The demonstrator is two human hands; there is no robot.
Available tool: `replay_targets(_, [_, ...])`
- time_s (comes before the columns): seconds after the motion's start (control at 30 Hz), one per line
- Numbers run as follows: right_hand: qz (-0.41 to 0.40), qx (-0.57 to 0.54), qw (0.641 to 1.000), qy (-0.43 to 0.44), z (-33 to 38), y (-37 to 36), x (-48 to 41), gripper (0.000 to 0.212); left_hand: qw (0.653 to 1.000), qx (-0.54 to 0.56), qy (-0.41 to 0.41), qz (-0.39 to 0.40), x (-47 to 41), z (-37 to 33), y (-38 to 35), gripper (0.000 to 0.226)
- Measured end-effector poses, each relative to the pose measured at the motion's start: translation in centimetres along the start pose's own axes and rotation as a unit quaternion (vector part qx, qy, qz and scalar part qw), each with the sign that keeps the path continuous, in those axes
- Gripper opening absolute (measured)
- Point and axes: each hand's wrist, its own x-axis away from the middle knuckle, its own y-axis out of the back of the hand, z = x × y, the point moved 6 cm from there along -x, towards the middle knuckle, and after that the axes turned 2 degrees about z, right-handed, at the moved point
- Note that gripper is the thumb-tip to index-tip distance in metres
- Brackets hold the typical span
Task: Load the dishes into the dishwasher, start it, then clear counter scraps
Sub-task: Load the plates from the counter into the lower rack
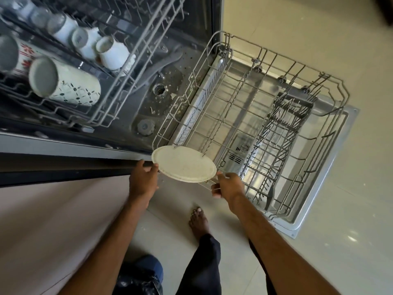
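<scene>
A round cream plate (184, 163) lies against the near corner of the pulled-out lower rack (251, 116) of the open dishwasher. My left hand (143, 179) pinches the plate's left rim with thumb and fingers. My right hand (228, 185) is at the plate's right edge, its fingers curled round the rack's front wire. The upper rack (119, 86) is pulled out too and carries several white mugs (112, 53) and a patterned cup (66, 84), all lying on their sides.
A dark cutlery basket (282, 145) stands in the lower rack over the open door (319, 188). Food scraps dot the tub floor (168, 96). A dark counter edge (63, 167) runs at the left. My bare foot (198, 220) stands on the tiled floor.
</scene>
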Motion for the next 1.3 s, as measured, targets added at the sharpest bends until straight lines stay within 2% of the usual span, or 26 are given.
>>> replay_targets(0.13, [0.004, 0.025, 1.0, 0.004, 2.6, 0.7, 2.9, 0.042, 0.999, -0.014, -0.02, -0.023, 2.9, -1.5, 1.8, 0.055])
replay_targets(0.33, [0.034, 0.046, 0.998, 0.033, 7.1, 0.6, 7.8, 0.025, 0.996, -0.075, -0.035, -0.018, 7.7, -4.7, 3.9, 0.042])
replay_targets(0.47, [0.058, 0.079, 0.993, 0.063, 10.0, -0.1, 11.8, 0.017, 0.995, -0.088, -0.047, -0.024, 10.8, -6.7, 5.9, 0.042])
replay_targets(0.63, [0.081, 0.12, 0.986, 0.076, 12.1, -0.4, 15.3, 0.022, 0.998, -0.059, -0.026, -0.018, 13.8, -8.6, 7.7, 0.033])
replay_targets(0.73, [0.07, 0.135, 0.985, 0.08, 11.2, -0.1, 13.6, 0.02, 1.0, 0.001, 0.01, -0.016, 12.1, -7.4, 6.6, 0.029])
replay_targets(0.93, [0.023, 0.139, 0.99, 0.013, 4.4, 0.8, 3.5, 0.018, 0.99, 0.096, 0.101, 0.011, 5.0, -2.6, 1.5, 0.04])
replay_targets(1.03, [-0.015, 0.154, 0.988, -0.005, 1.8, 0.4, -0.7, 0.031, 0.977, 0.155, 0.141, 0.029, 1.1, -0.6, -1.0, 0.045])
replay_targets(1.17, [0.008, 0.047, 0.998, -0.045, -0.1, -1.3, -4.5, 0.023, 0.957, 0.23, 0.17, 0.047, -2.7, 0.8, -3.9, 0.04])
replay_targets(1.3, [0.026, -0.053, 0.996, -0.059, -0.7, -2.3, -5.5, 0.016, 0.963, 0.227, 0.141, 0.033, -4.4, 1.6, -4.5, 0.034])
